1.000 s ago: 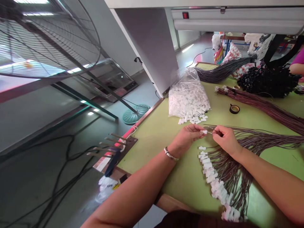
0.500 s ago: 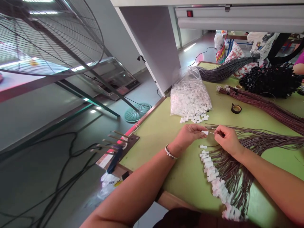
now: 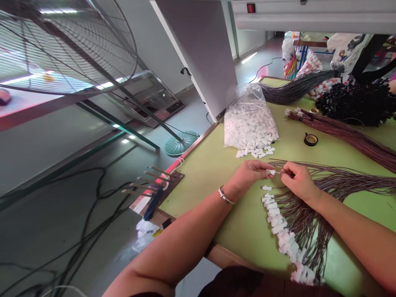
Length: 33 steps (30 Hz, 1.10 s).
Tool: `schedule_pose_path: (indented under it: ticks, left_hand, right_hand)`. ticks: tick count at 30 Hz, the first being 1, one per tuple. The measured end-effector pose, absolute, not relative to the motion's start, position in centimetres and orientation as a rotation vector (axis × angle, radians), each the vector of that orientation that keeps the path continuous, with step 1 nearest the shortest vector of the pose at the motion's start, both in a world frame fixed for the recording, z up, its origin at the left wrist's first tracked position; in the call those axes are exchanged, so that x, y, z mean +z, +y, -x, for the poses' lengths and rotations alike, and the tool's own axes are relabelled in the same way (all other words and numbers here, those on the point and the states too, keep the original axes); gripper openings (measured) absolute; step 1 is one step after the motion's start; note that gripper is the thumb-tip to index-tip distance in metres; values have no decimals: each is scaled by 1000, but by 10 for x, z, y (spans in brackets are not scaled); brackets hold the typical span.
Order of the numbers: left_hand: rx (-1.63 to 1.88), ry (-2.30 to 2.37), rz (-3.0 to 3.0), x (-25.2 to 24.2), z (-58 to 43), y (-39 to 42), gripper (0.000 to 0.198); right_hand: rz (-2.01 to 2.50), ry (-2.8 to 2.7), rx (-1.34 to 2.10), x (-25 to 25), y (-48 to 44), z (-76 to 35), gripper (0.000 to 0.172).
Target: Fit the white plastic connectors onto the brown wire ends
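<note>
Head view: left hand (image 3: pixel 247 175) pinches white plastic connector (image 3: pixel 271 171); right hand (image 3: pixel 297 179) pinches thin wire (image 3: pixel 280 172).

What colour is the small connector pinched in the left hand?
White: the connector in the left hand shows best in the head view.

Green table (image 3: pixel 216 173) bears connector bag (image 3: pixel 250 123), wire bundles (image 3: pixel 340 181) (brown), tape roll (image 3: pixel 310 139).

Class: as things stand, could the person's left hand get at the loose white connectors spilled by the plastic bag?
Probably yes: bare green table separates the left hand from the loose connectors, though its grip already pinches one connector.
</note>
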<state>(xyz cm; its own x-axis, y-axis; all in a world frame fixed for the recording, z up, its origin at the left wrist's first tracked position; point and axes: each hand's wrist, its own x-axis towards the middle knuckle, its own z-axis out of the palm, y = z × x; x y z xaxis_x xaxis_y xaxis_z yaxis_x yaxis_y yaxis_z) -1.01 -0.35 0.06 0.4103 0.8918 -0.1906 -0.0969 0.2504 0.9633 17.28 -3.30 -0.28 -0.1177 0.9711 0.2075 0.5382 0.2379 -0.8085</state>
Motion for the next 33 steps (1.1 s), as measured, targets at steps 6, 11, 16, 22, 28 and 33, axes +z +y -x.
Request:
schedule_pose_path:
  ticks: [6,11,16,22,28,33]
  left_hand:
    - [969,1051,-1367,-2,-6,-12,9]
    - [912,1053,-1174,-4,-5,-9,12]
    - [888,1040,-1146,-7,-2,-7,14]
    - [874,1087,-1227,-5,-9,-10,11]
    - [896,1109,-1196,-5,-12,-11,15]
    - [909,1051,-1170,-3,-9,-12,16]
  right_hand:
    - [1431,-1830,615,-5,-31,-170,7]
    - [1457,-1794,743,-4,-28,-175,8]
    - [1483,-1812,724,0,-29,-174,7]
    - [1512,-1892,591,-3,-30,-170,8]
    - [1509,-1897,562,-7,-28,-170,8]
    - [1468,-1862,559,-6,-28,-170,10]
